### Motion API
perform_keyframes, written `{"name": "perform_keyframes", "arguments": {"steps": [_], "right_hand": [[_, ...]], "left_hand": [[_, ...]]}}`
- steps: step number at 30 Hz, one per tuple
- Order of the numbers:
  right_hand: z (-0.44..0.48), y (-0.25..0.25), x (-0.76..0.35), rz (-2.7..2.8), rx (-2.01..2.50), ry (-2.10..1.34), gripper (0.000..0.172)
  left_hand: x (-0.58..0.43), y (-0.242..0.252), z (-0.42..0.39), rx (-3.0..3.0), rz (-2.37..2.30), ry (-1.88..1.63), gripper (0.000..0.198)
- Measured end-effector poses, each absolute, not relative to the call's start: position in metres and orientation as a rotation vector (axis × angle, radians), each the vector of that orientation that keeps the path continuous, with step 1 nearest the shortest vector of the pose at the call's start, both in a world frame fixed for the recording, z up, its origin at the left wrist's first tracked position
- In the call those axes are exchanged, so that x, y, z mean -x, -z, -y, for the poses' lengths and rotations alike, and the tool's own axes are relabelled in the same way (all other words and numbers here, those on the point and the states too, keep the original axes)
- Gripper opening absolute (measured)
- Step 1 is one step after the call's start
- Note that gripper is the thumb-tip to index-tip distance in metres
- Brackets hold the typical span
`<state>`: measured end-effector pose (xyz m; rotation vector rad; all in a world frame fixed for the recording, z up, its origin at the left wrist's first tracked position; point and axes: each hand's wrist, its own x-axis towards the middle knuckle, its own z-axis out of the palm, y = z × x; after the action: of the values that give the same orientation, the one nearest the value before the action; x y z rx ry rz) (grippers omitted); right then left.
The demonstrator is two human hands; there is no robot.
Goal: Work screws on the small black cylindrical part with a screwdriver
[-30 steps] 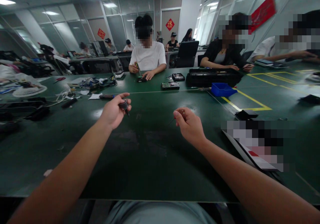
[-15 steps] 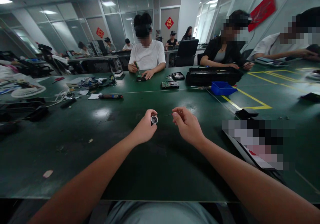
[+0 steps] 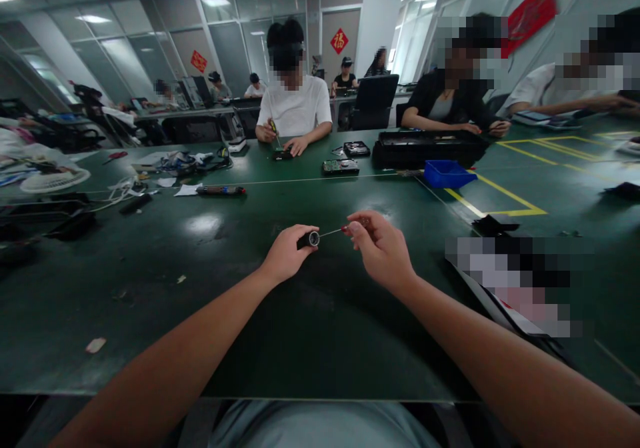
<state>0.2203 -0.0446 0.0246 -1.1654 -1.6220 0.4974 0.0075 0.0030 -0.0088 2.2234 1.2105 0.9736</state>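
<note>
Above the green table (image 3: 300, 341), my left hand (image 3: 289, 253) is closed around a small black cylinder (image 3: 309, 239) with a pale ringed end turned toward me. My right hand (image 3: 379, 247) pinches a screwdriver (image 3: 332, 232) with a thin metal shaft and a bit of red at its handle; most of the handle is hidden in my fingers. The shaft points left, and its tip is at or very near the cylinder's ringed end. Whether the tip touches it, I cannot tell.
Ahead lie a dark pen-shaped tool (image 3: 221, 191), opened drives (image 3: 341, 167), a long black housing (image 3: 430, 149) and a blue bin (image 3: 449, 174). A blurred-out flat item (image 3: 505, 295) is by my right forearm. Across the table a person (image 3: 295, 105) works on a small device.
My left hand has shifted slightly right and turned the cylinder, so more of its black side shows. The screwdriver's shaft has come to the cylinder's end, and its red part now shows.
</note>
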Motion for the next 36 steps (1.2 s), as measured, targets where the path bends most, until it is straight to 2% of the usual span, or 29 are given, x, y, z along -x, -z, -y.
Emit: {"name": "perform_keyframes", "arguments": {"steps": [6, 36], "right_hand": [[0.0445, -0.0266, -0.2186, 1.665, 1.191, -0.506, 0.021], [0.0428, -0.0266, -0.218, 1.553, 1.234, -0.529, 0.022]], "left_hand": [[-0.0052, 0.0075, -0.0019, -2.227, -1.191, -1.01, 0.037], [-0.0051, 0.0082, -0.0015, -2.217, -1.187, -1.009, 0.039]]}}
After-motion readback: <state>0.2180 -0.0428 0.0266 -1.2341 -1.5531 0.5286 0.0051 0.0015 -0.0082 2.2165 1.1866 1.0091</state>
